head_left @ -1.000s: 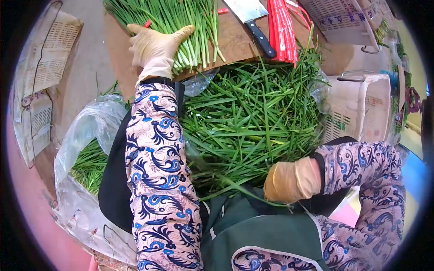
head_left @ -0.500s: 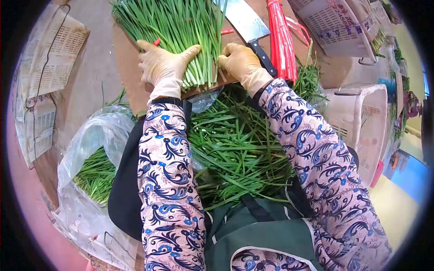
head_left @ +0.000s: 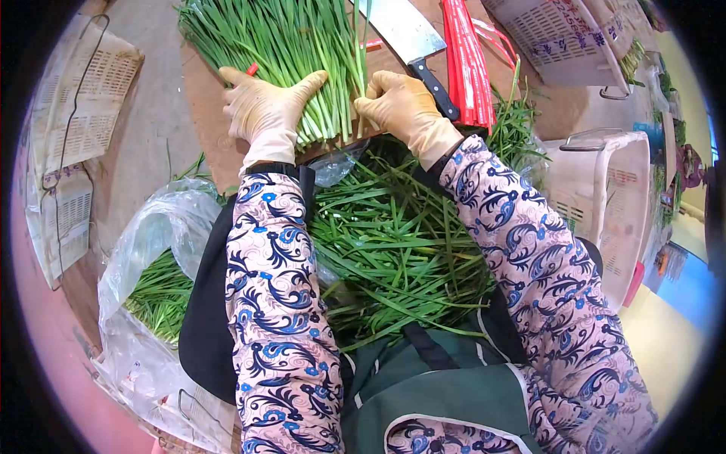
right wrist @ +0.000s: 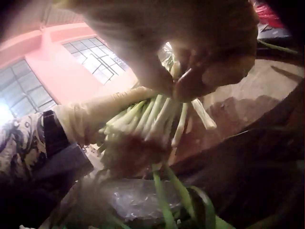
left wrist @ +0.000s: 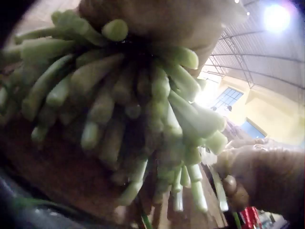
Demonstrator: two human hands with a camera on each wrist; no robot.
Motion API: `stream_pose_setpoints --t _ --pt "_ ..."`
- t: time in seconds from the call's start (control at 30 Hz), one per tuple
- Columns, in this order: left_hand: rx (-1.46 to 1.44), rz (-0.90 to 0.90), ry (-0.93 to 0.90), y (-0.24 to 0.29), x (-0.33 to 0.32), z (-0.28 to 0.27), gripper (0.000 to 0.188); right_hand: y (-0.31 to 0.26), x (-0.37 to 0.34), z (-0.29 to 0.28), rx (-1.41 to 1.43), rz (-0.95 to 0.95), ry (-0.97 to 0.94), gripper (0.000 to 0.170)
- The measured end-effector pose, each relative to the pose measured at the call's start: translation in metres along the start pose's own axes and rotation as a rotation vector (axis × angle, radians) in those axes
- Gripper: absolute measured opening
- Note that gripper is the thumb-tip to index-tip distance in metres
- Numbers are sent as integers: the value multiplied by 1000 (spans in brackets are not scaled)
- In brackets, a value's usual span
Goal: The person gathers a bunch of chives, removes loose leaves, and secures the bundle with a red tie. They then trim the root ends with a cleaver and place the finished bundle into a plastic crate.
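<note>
A large bunch of garlic chives, green with pale cut ends toward me, lies on a brown board. My gloved left hand grips its lower part, thumb stretched across the top and fingers along the left side. A bit of red tie shows by those fingers. At the bunch's right edge, my gloved right hand has its thumb and fingertips pinched on a chive stalk, whose pale end sticks out below. In the left wrist view, the cut stem ends fan out under the left hand.
A cleaver lies right of the bunch, beside red strips. Loose green leaves fill the space below the board. A plastic bag with more chives stands left; white crates stand right and far left.
My right hand has come up from the lap to the bunch's right edge and now pinches a stalk there. My left hand stays on the bunch.
</note>
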State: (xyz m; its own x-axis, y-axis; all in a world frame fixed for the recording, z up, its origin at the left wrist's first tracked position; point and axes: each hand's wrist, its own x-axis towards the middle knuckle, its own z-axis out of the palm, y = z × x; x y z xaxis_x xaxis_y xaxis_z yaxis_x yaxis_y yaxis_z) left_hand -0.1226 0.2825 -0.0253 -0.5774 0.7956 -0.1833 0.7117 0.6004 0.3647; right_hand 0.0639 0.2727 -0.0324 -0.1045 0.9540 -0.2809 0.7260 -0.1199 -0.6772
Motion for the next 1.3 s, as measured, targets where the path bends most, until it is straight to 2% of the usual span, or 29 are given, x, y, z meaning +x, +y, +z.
stream_pose_setpoints --t 0.1,0.27,0.37,0.47,0.57,0.67,0.73,0.83,0.87,0.97,1.13,1.23,1.3 --pt "-5 -2 19 1 0 2 134 0 -3 4 -10 -61 65 25" --pt "-19 5 13 -1 1 3 134 2 6 15 364 204 -88 27" --pt "-19 4 5 0 0 1 135 6 6 17 446 169 -104 27" --pt "-9 2 6 1 0 0 136 8 10 16 504 215 -132 27" --pt "-5 8 13 -1 1 1 136 1 9 15 511 261 -66 26" --pt "-15 15 24 -2 1 4 135 33 26 33 417 184 81 25" --pt "-8 13 28 0 0 2 134 28 24 29 391 195 163 26" --pt "-34 22 18 -2 0 2 133 18 20 20 476 217 139 26" --pt "-27 18 12 -1 0 1 133 18 20 17 529 182 52 26" --pt "-8 10 7 1 -2 0 132 9 21 8 440 214 -70 23" --pt "-14 28 19 -2 1 3 131 16 22 3 616 303 -36 21" --pt "-2 23 15 -1 0 2 132 15 14 9 647 222 39 22" --pt "-14 29 17 -2 1 3 133 13 12 8 675 207 -27 23"
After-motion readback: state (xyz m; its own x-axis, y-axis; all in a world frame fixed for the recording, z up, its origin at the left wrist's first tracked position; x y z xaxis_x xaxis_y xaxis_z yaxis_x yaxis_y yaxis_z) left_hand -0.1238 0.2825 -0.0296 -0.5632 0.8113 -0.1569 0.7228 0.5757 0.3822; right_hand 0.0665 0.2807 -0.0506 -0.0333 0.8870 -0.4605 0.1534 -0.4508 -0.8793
